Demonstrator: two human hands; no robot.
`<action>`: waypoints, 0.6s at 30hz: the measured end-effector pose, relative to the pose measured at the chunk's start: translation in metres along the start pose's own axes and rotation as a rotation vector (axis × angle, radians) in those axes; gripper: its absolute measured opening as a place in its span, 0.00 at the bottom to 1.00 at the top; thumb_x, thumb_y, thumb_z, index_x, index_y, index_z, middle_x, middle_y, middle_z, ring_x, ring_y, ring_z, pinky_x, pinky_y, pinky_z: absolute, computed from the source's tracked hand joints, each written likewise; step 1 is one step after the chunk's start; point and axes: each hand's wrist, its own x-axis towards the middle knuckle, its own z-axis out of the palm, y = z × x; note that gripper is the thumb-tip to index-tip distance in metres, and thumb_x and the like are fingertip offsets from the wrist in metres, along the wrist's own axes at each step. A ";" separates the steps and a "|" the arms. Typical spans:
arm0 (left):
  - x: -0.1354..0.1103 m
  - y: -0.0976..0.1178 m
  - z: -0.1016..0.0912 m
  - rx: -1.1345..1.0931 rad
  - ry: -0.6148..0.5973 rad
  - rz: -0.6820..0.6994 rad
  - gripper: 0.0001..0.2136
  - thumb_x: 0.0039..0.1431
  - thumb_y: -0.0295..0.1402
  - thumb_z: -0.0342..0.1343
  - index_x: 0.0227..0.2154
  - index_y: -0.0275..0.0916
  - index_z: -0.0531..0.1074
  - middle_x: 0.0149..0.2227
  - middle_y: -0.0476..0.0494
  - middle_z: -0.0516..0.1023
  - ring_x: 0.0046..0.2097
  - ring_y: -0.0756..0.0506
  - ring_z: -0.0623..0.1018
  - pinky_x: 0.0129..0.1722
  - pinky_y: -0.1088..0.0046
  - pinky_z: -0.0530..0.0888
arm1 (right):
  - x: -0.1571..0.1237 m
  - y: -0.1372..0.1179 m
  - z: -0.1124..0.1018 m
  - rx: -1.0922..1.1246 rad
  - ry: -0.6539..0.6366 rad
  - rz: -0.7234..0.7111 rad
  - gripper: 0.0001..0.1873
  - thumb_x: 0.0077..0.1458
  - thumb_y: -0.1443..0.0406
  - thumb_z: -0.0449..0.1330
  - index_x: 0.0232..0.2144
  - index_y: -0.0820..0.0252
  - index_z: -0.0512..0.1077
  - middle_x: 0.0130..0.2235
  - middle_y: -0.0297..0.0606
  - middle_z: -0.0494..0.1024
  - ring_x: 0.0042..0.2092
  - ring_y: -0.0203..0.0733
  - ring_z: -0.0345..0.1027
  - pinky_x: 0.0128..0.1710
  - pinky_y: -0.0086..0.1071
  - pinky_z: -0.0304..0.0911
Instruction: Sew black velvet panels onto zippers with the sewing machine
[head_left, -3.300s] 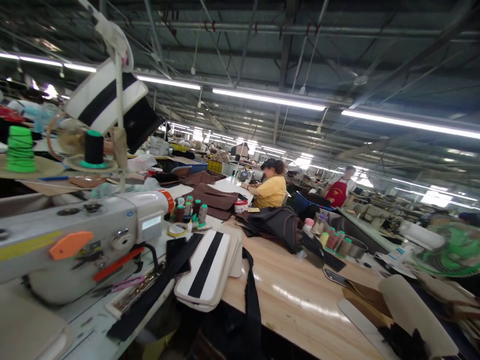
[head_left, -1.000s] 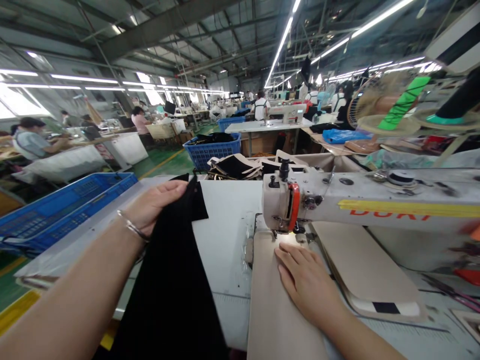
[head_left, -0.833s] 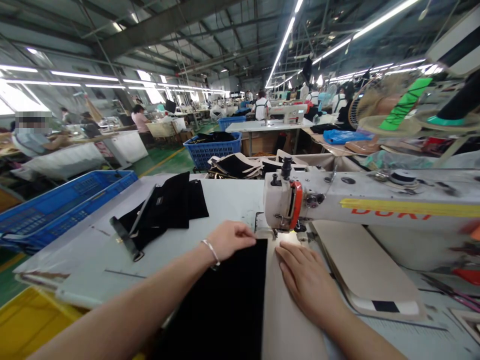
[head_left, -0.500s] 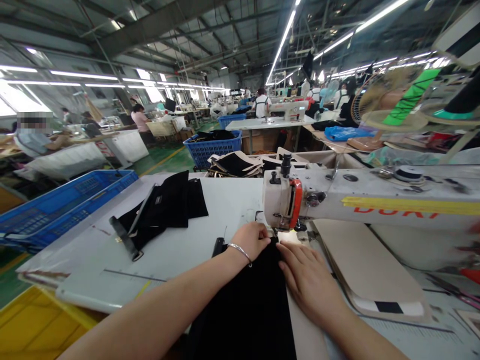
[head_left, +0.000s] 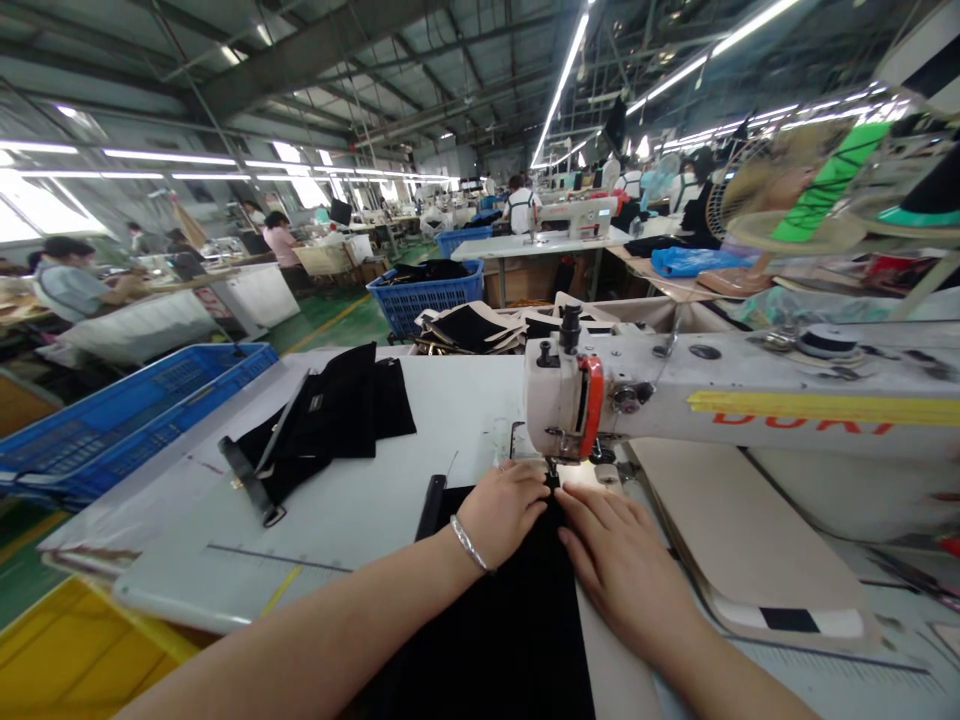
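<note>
A black fabric panel point(head_left: 510, 620) lies under the sewing machine head point(head_left: 559, 400), its far end at the presser foot point(head_left: 552, 468). My left hand point(head_left: 504, 515), with a silver bracelet point(head_left: 468, 543) at the wrist, has its fingers bent and closed on the fabric just left of the needle area. My right hand point(head_left: 619, 555) rests flat, fingers stretched forward, along the fabric's right edge and the pale material point(head_left: 611, 655) beside it. A dark strap point(head_left: 430, 508) shows at the panel's left edge. The fabric under my fingers is hidden.
Black pieces with a strap point(head_left: 330, 415) lie at the table's left. Beige panels point(head_left: 742, 530) are stacked right of my right hand, under the machine arm point(head_left: 787, 390). Blue crates point(head_left: 142, 400) and a yellow crate point(head_left: 82, 650) stand left. Scissors point(head_left: 919, 575) lie far right. Co-workers sit beyond.
My left hand has turned and shifted slightly toward me, its fingers now reaching across the fabric instead of pinching near the needle. My right hand has stayed almost still.
</note>
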 end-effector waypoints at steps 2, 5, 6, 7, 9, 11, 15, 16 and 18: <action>-0.002 -0.002 0.001 0.002 -0.011 -0.003 0.11 0.63 0.31 0.51 0.44 0.36 0.74 0.50 0.42 0.76 0.53 0.44 0.72 0.57 0.62 0.68 | 0.001 0.001 0.001 -0.009 0.007 0.009 0.22 0.65 0.61 0.48 0.59 0.55 0.60 0.59 0.36 0.64 0.59 0.43 0.55 0.58 0.44 0.51; -0.003 -0.006 0.002 0.031 -0.025 0.009 0.10 0.63 0.29 0.51 0.43 0.37 0.75 0.51 0.43 0.75 0.55 0.43 0.72 0.59 0.62 0.67 | 0.000 0.000 0.002 -0.023 0.009 0.025 0.22 0.65 0.61 0.48 0.60 0.55 0.59 0.59 0.36 0.64 0.59 0.44 0.55 0.58 0.44 0.52; -0.003 -0.007 0.002 0.040 -0.027 0.017 0.10 0.63 0.29 0.50 0.43 0.37 0.75 0.51 0.43 0.75 0.54 0.44 0.72 0.59 0.62 0.68 | -0.001 0.000 0.002 -0.024 0.009 0.024 0.22 0.65 0.61 0.48 0.60 0.55 0.60 0.59 0.36 0.64 0.59 0.44 0.55 0.58 0.44 0.52; -0.004 -0.007 0.003 0.043 -0.030 0.026 0.10 0.63 0.30 0.50 0.43 0.37 0.75 0.51 0.43 0.76 0.54 0.44 0.72 0.58 0.62 0.68 | -0.001 0.000 0.002 -0.026 0.010 0.019 0.22 0.65 0.61 0.48 0.60 0.55 0.60 0.59 0.36 0.64 0.59 0.44 0.56 0.58 0.44 0.52; -0.004 -0.007 0.004 0.042 -0.030 0.040 0.10 0.64 0.30 0.50 0.43 0.38 0.75 0.50 0.44 0.76 0.53 0.45 0.73 0.57 0.63 0.69 | -0.001 0.000 0.003 -0.028 0.015 0.012 0.22 0.65 0.60 0.48 0.60 0.55 0.60 0.59 0.36 0.65 0.59 0.44 0.56 0.58 0.44 0.53; -0.002 -0.007 0.004 0.053 -0.030 0.044 0.10 0.64 0.30 0.50 0.44 0.38 0.74 0.51 0.44 0.76 0.54 0.45 0.72 0.57 0.63 0.69 | 0.001 0.001 0.003 -0.034 0.025 0.012 0.22 0.65 0.61 0.48 0.60 0.55 0.60 0.59 0.36 0.65 0.58 0.44 0.56 0.58 0.45 0.54; -0.004 -0.002 -0.006 0.110 -0.069 0.030 0.12 0.63 0.27 0.50 0.47 0.37 0.73 0.54 0.41 0.74 0.58 0.43 0.70 0.61 0.59 0.65 | -0.003 0.000 0.002 -0.047 0.045 0.008 0.21 0.64 0.62 0.49 0.58 0.56 0.63 0.57 0.38 0.67 0.57 0.45 0.59 0.57 0.45 0.58; -0.010 0.002 -0.010 0.108 -0.100 0.038 0.13 0.63 0.28 0.50 0.48 0.36 0.72 0.55 0.40 0.73 0.59 0.42 0.69 0.62 0.57 0.63 | -0.009 -0.003 0.000 -0.049 0.051 0.000 0.21 0.64 0.62 0.50 0.58 0.57 0.64 0.56 0.37 0.68 0.56 0.45 0.60 0.57 0.45 0.59; -0.033 0.015 -0.019 0.057 -0.191 0.093 0.17 0.61 0.36 0.54 0.52 0.38 0.70 0.57 0.39 0.71 0.61 0.39 0.66 0.63 0.52 0.61 | -0.029 -0.010 -0.005 -0.052 0.080 -0.043 0.20 0.63 0.63 0.51 0.56 0.57 0.65 0.55 0.37 0.70 0.55 0.44 0.62 0.55 0.43 0.63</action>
